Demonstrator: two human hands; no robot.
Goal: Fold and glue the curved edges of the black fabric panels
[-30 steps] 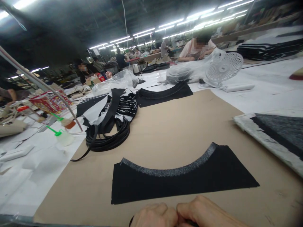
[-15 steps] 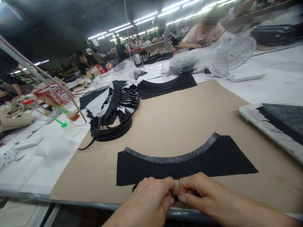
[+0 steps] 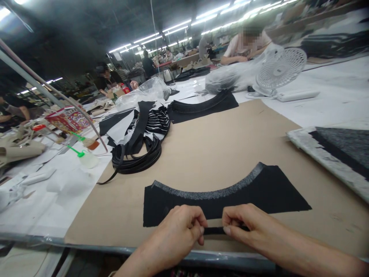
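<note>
Between my two hands runs a narrow black strip (image 3: pixel 213 231), held near the table's front edge. My left hand (image 3: pixel 184 227) pinches one end of the visible stretch, my right hand (image 3: pixel 242 223) the other; the rest of the strip is mostly hidden by my fingers. Just beyond lies a flat black fabric piece (image 3: pixel 207 206) with a concave curved upper edge. A speckled grey band (image 3: pixel 207 194) follows that curve. Both hands overlap the piece's lower edge in view.
Brown paper (image 3: pixel 230 146) covers the table here. A coil of black strips (image 3: pixel 135 161) lies left, with black pieces (image 3: pixel 204 105) further back. A white-edged board (image 3: pixel 305 142) stands right; a white fan (image 3: pixel 281 71) and small bottles (image 3: pixel 88 159) lie around. People work behind.
My hands have moved apart and slightly up from the table edge, so a longer stretch of the black strip shows between them. The fabric piece has stayed put.
</note>
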